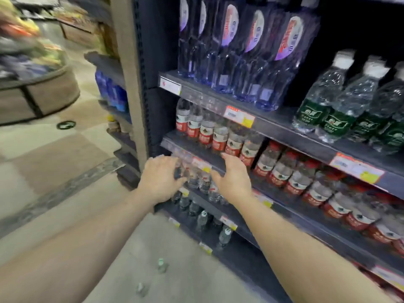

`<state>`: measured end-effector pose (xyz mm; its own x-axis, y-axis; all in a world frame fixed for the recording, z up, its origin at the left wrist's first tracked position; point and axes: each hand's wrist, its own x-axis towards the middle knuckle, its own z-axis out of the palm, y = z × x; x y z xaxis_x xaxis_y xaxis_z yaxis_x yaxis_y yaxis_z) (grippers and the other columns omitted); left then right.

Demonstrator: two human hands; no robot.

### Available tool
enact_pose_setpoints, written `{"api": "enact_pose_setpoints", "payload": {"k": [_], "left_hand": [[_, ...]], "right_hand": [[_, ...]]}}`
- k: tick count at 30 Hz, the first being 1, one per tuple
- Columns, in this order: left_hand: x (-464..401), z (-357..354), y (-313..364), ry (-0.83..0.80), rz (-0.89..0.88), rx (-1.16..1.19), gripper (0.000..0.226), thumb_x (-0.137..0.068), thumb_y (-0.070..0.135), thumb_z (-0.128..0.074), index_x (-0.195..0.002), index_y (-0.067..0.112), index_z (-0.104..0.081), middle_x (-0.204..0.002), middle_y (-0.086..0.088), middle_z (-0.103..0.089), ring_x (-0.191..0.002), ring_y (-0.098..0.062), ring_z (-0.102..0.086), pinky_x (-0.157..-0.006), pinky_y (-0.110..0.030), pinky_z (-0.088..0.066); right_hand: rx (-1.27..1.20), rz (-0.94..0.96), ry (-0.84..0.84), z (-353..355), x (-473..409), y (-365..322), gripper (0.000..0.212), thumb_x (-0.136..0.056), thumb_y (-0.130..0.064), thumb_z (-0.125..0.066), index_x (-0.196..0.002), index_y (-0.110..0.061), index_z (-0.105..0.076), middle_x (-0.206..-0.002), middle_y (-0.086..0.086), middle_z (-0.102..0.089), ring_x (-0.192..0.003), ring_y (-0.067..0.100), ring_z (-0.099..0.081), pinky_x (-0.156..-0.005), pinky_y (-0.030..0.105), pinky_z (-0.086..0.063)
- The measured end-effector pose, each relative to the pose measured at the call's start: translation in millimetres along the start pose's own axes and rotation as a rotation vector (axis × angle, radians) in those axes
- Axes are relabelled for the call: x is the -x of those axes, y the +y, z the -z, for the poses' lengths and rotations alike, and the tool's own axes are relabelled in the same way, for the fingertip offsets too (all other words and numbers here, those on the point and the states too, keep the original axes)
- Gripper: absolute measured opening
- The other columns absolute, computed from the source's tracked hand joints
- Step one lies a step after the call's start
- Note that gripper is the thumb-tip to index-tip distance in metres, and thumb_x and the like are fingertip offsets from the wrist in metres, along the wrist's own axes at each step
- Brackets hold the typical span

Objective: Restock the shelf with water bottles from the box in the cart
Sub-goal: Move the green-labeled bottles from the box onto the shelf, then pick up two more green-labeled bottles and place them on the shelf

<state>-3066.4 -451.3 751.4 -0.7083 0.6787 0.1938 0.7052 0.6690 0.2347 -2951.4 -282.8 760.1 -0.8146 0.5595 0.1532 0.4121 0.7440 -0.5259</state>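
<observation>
Between your two hands, at the front lip of the shelf, sits a small cluster of clear water bottles, one tier below the red-labelled row. Your left hand has its fingers curled against the leftmost bottle; blur hides whether it is truly clamped, so I cannot tell. Your right hand is spread, palm facing the cluster, just beside it and gripping nothing.

Judging by their look, these bottles are thin plastic, full and so fairly heavy for their size, smooth and apt to slip or dent if squeezed mid-body. Take them by the neck under the cap, or around the labelled waist, and slide rather than lift.

Mind the shelf edge with its price tags right above your knuckles, and the dark upright post close on your left. Headroom under the tier above looks tight. Open floor lies behind and to your left; neither box nor cart is in view.
</observation>
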Motion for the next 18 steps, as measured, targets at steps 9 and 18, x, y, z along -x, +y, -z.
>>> {"api": "enact_pose_setpoints", "payload": {"k": [9, 18], "left_hand": [[100, -109, -133, -0.284, 0.258, 0.029, 0.07, -0.082, 0.057, -0.047, -0.134, 0.011, -0.054, -0.13, -0.011, -0.061, -0.124, -0.032, -0.052, -0.105, -0.041, -0.037], [224, -313, -196, -0.643, 0.593, 0.12, 0.081, -0.085, 0.062, -0.058, -0.15, 0.021, -0.033, -0.153, 0.001, -0.04, -0.143, -0.024, -0.031, -0.118, -0.035, -0.022]], "right_hand": [[0.069, 0.004, -0.442, -183, 45, -10, 0.066, -0.094, -0.039, -0.058, -0.149, -0.016, -0.03, -0.151, 0.004, -0.037, -0.141, 0.021, -0.028, -0.114, 0.031, -0.022], [0.177, -0.129, -0.818, -382, 101, 104, 0.072, -0.09, -0.042, -0.061, -0.149, -0.015, -0.03, -0.149, 0.003, -0.04, -0.138, 0.021, -0.033, -0.111, 0.028, -0.028]]}}
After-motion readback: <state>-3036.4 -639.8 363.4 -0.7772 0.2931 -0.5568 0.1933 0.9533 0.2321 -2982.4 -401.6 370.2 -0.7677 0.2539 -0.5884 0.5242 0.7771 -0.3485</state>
